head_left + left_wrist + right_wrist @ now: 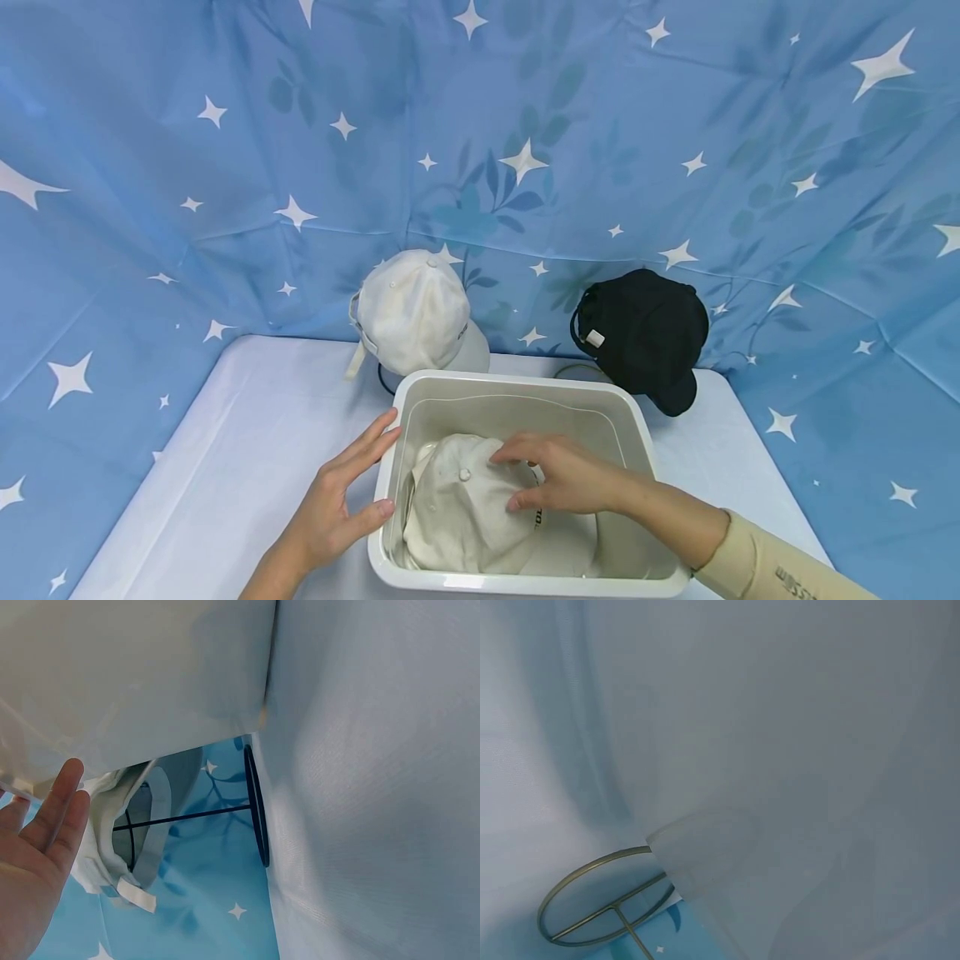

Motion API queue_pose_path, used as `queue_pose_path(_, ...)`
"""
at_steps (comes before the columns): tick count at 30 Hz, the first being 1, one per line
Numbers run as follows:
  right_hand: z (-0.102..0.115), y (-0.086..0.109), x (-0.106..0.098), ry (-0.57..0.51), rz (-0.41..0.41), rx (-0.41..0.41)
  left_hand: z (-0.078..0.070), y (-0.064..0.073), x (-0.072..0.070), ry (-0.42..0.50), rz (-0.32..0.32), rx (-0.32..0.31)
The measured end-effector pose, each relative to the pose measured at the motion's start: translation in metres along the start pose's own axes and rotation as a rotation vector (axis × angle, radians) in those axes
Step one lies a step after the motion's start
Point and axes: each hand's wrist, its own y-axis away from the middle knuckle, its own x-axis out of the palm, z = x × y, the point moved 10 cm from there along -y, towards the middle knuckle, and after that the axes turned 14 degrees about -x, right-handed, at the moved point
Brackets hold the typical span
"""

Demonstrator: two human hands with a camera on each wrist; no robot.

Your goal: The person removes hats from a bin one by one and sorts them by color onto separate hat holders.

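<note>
A beige baseball cap [468, 500] with dark lettering lies crown up inside the white plastic bin [517, 382], its brim toward the right. My right hand [562, 473] reaches in over the bin's right side, thumb and fingers spread apart at the cap's front panel. In the right wrist view this hand is hidden. My left hand [330, 492] is at the bin's left rim, its fingers extended and its thumb tip at the edge. In the left wrist view, the straight fingers [64, 806] of that hand lie against the bin's outer wall [142, 682].
Behind the bin, a white cap [412, 312] hangs on a black wire stand [259, 806] at left. A black cap [645, 337] is at back right, near a brass-coloured ring base [592, 864]. A white cloth covers the table [247, 433]; a blue starry curtain [480, 108] surrounds it.
</note>
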Motion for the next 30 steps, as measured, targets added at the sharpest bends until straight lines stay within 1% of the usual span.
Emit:
queue_pose_path(15, -0.0031, -0.0013, 0.0059, 0.001, 0.049, 0.026, 0.0008, 0.0005, -0.0002, -0.006, -0.001, 0.002)
queue_pose_path(23, -0.0042, -0.0018, 0.0081, 0.006, 0.058, 0.015, 0.0007, 0.0008, 0.0004, -0.003, 0.001, -0.009)
queue_pose_path(30, -0.0073, -0.0032, 0.0082, -0.012, 0.046, 0.007, -0.0001, 0.0006, 0.0002, -0.006, 0.004, -0.009)
